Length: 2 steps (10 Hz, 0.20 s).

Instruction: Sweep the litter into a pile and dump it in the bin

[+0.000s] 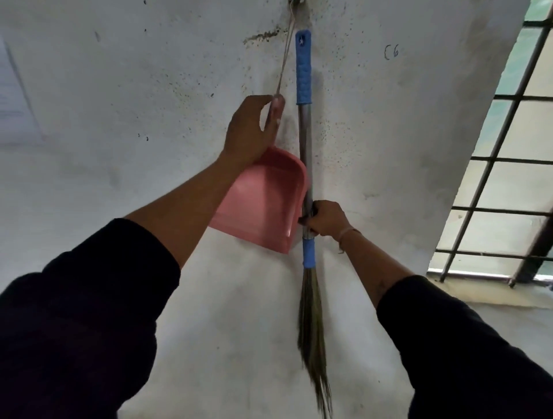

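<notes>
Pink dustpan (263, 200) is hanging against the wall (404, 125), its handle enclosed by the curled fingers of the left hand (251, 131); a string (74, 59) is running up from that grip toward a hook (294, 3). Just right of this grip, the right hand (324, 218) is clasping the broom (305, 167) low on its metal shaft, blue sleeve above, bristles trailing below.
</notes>
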Tool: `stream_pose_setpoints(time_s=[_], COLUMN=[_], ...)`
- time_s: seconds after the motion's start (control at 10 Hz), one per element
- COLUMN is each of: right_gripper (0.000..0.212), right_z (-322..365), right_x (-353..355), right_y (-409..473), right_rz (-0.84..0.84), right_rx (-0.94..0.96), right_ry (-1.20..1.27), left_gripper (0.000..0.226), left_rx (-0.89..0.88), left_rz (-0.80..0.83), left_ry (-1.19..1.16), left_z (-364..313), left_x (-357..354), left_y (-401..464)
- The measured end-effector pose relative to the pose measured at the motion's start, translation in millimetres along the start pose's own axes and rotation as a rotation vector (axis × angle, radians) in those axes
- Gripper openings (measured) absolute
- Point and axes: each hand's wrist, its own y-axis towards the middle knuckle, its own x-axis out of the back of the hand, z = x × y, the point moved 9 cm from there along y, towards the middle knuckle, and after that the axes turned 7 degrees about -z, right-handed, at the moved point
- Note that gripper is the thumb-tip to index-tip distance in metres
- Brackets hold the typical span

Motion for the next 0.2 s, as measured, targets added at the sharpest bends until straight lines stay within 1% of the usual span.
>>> stream_pose_setpoints(time_s=[0.1, 0.2], right_gripper=[0.038, 0.028], right_z=[5, 9], right_x=[4, 14], right_y=[-13, -22], right_rz=[0.004, -0.049], right_rx=[-0.024, -0.073], right_ry=[-0.001, 0.011], left_gripper=[0.035, 0.044], left_rx=[-0.053, -0.096], left_rz=[0.072, 0.141], left_ry=[0.04, 0.105], left_z=[-2, 21], left_x=[7, 8], left_y=[-31, -56])
